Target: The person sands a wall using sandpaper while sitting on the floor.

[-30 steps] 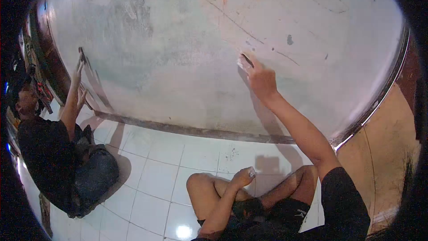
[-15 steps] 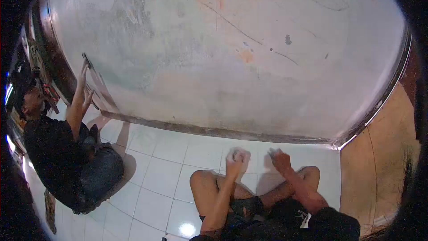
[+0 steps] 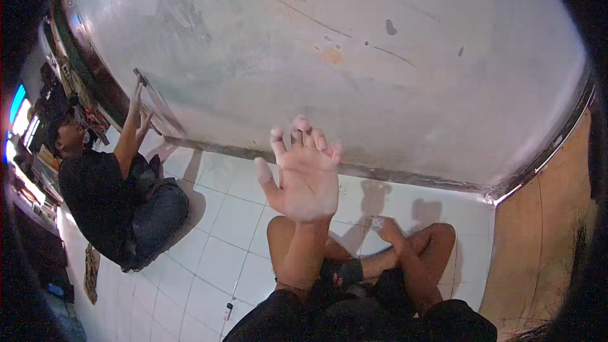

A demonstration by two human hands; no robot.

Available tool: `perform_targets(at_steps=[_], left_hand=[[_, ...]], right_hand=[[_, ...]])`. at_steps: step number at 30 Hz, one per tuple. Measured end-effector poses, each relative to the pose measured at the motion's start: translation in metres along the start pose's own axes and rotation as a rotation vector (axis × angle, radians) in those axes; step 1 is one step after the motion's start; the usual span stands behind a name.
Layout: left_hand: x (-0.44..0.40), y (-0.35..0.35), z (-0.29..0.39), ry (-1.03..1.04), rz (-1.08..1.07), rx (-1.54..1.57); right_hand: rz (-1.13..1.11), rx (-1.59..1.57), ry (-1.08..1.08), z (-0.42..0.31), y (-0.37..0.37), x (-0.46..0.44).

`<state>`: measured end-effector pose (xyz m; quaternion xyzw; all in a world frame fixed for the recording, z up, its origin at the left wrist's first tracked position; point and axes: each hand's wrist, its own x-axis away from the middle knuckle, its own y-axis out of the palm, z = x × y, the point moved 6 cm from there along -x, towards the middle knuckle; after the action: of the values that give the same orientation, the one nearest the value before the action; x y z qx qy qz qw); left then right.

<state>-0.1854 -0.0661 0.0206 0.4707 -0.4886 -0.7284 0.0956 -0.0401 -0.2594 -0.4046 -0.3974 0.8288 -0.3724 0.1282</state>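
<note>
My left hand (image 3: 304, 180) is raised in front of the wall, palm facing me, fingers spread and slightly bent, with nothing in it. Pale dust marks its fingertips. Lower down, my right hand (image 3: 389, 230) is closed near my right knee, with a whitish patch at its fingers; what it holds is too small to make out. Behind my left hand stands a pale wall (image 3: 215, 101) with dark scratches, grey spots and orange stains.
At the left a co-worker (image 3: 95, 196) in dark clothes sits by the wall, both hands raised near a long dark-edged strip (image 3: 147, 85). A small bottle-like item (image 3: 228, 311) lies on the white tiled floor (image 3: 209, 266). A brown panel (image 3: 525, 234) stands at the right.
My right hand has come down from the wall to near my knee. My left hand has risen from my lap and opened. The view has shifted, showing more on the left.
</note>
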Motion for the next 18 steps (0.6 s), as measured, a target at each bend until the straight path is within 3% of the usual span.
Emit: perform_targets(at_steps=[4, 7, 9, 11, 12, 14, 17, 18], left_hand=[[0.012, 0.044, -0.019, 0.075, -0.027, -0.021], [0.040, 0.111, -0.018, 0.385, -0.102, -0.116], [0.059, 0.140, 0.009, 0.596, -0.193, 0.099], [0.053, 0.162, 0.031, 0.328, -0.288, 0.245], [0.051, 0.178, 0.019, -0.011, -0.345, 0.171], [0.061, 0.184, 0.012, -0.313, -0.449, 0.075], [0.073, 0.175, 0.016, -0.227, -0.407, 0.158], [0.077, 0.180, 0.006, -0.208, -0.256, 0.278]], right_hand=[[0.004, -0.004, -0.005, 0.013, 0.012, 0.002], [0.001, -0.027, -0.013, 0.011, 0.009, 0.004], [0.003, -0.056, -0.030, 0.001, 0.003, 0.004], [-0.002, -0.065, -0.031, 0.004, 0.006, 0.002], [-0.009, -0.065, -0.023, 0.006, 0.007, 0.000], [-0.022, -0.064, -0.016, 0.009, 0.010, -0.005], [-0.023, -0.038, -0.001, 0.016, 0.014, -0.011], [-0.024, -0.003, 0.017, 0.021, 0.019, -0.012]])
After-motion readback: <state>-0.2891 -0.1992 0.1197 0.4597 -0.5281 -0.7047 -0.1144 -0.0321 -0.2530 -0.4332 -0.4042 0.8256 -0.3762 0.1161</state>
